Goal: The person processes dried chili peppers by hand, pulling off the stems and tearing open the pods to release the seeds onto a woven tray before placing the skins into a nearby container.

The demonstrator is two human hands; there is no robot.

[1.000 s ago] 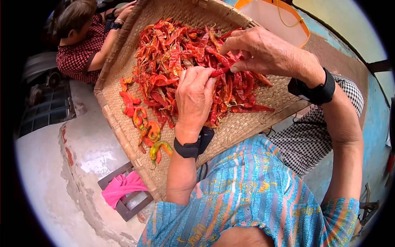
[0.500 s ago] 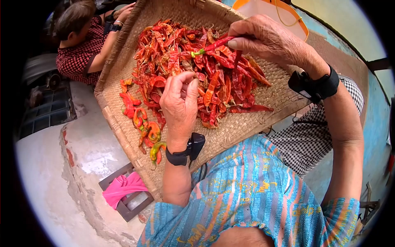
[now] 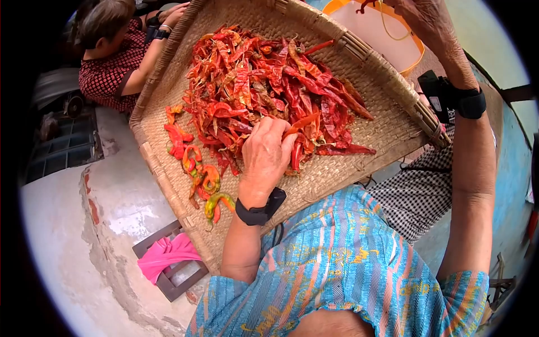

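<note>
A heap of dried red chili peppers (image 3: 241, 78) lies in a square woven basket tray (image 3: 393, 121). My left hand (image 3: 265, 150) is at the near side of the heap, its fingers curled around an orange-red chili pepper (image 3: 303, 122) whose end sticks out to the right. Past the tray's far right edge, my right hand (image 3: 425, 25) is above an orange-rimmed tub (image 3: 407, 62). A dark red chili (image 3: 366, 5) shows at its fingertips, and the top edge of the view cuts off part of these fingers.
Along the tray's left side lie several fresher curled orange, red and green chilies (image 3: 210, 180). Another person (image 3: 115, 62) in a patterned shirt sits beyond the tray's left corner. A pink cloth (image 3: 168, 255) hangs over a dark wooden frame (image 3: 185, 281) at lower left.
My right hand has moved up and right from the heap to above the tub, carrying chili. My left hand has moved right and down onto the heap and closed around a chili pepper.
</note>
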